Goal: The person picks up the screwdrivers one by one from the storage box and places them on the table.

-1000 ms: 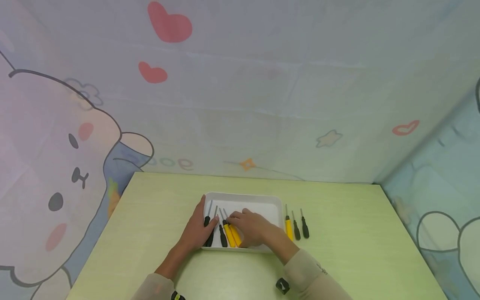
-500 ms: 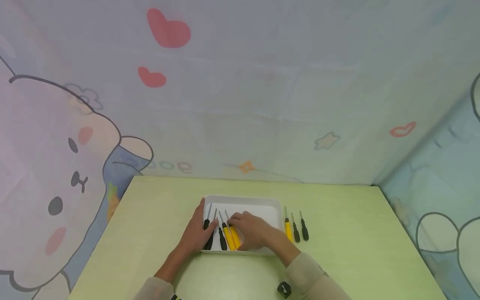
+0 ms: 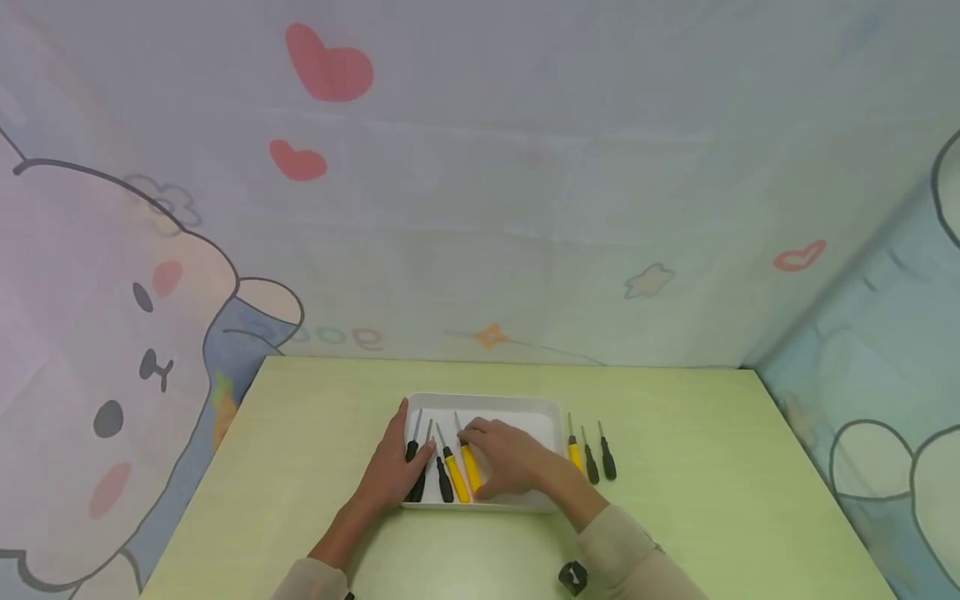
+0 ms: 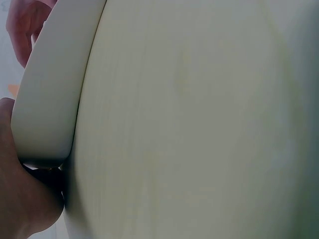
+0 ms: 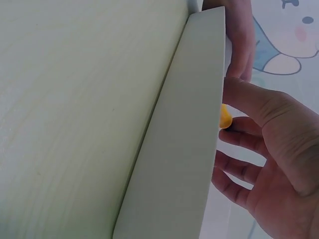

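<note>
My left hand (image 3: 393, 471) grips the left end of a shallow white tray (image 3: 517, 414), its thumb over the inside and fingers along the outer wall. My right hand (image 3: 510, 457) reaches into the tray and pinches a yellow-handled screwdriver (image 3: 470, 468) between thumb and fingers. That yellow handle (image 5: 226, 117) shows between thumb and index finger in the right wrist view. Left of it lie another yellow-handled screwdriver (image 3: 456, 477) and a short black-handled screwdriver (image 3: 446, 483). Two more black screwdrivers sit by the left thumb, one (image 3: 412, 451) farther left, the other (image 3: 418, 490) partly hidden.
Just right of the tray, a yellow-handled screwdriver (image 3: 574, 454) and two black-handled screwdrivers (image 3: 592, 468) (image 3: 607, 463) lie on the pale table (image 3: 697, 483). A small black object (image 3: 573, 577) shows beside the right sleeve. Printed cloth (image 3: 510, 208) rises behind the table.
The pinched yellow screwdriver has shifted slightly right and straightened, widening the gap to the other yellow one. My left hand stays on the tray; the head view has moved slightly.
</note>
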`<state>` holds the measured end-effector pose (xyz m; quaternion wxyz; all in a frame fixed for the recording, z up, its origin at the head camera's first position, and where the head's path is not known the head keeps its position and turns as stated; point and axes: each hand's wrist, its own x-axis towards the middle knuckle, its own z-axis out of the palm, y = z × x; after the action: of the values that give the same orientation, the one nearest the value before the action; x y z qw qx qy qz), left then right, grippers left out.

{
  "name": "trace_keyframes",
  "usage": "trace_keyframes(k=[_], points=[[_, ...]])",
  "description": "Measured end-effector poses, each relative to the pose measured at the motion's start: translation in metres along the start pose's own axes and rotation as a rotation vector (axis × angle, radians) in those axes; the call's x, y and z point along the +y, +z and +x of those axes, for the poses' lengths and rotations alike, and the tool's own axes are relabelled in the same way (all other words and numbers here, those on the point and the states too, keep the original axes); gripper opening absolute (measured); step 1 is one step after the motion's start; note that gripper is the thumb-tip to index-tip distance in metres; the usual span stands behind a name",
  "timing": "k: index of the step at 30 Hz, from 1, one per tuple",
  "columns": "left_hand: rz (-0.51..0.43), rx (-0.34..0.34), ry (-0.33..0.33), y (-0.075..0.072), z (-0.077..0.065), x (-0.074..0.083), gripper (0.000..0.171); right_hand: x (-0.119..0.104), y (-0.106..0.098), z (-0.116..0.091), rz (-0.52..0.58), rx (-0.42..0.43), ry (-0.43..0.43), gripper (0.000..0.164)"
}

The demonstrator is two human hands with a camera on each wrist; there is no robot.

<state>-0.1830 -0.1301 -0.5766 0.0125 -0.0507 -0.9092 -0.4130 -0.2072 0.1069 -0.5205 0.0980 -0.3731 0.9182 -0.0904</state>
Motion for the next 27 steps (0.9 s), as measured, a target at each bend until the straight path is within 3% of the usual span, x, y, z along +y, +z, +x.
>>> trace_keyframes(k=[13,27], points=[[0.016,-0.006,0.0,0.001,0.002,-0.003,0.086,-0.008,-0.011,-0.009,0.055,0.004,0.025,0.092],[0.021,0.033,0.024,0.003,0.0,-0.001,0.086,-0.008,-0.016,-0.019,0.101,0.046,0.039,0.093]])
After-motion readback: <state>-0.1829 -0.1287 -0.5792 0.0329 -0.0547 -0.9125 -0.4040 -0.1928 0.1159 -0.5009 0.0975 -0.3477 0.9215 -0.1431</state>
